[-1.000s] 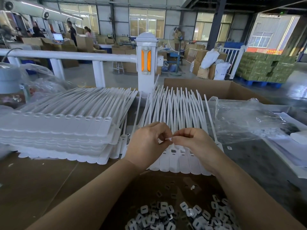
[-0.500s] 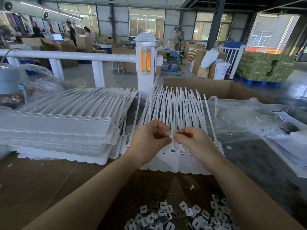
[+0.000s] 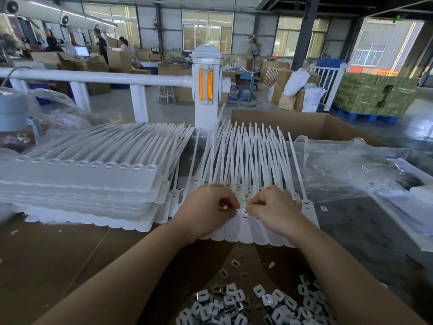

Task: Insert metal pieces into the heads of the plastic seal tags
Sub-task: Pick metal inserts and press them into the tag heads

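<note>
Left hand (image 3: 206, 208) and right hand (image 3: 275, 209) meeting over row of white tags (image 3: 246, 227) at table middle. Fingertips of both curling in, pinching small metal piece (image 3: 243, 211) at head of one tag. Piece sitting on slot; cannot tell if fully in. Pile of metal pieces (image 3: 253, 306) lying at near edge of table (image 3: 46, 266). Stack of tags (image 3: 77, 186) resting at left. Risk: piece going in crooked, or slipping from fingers and falling among tags, if pushed too fast.
</note>
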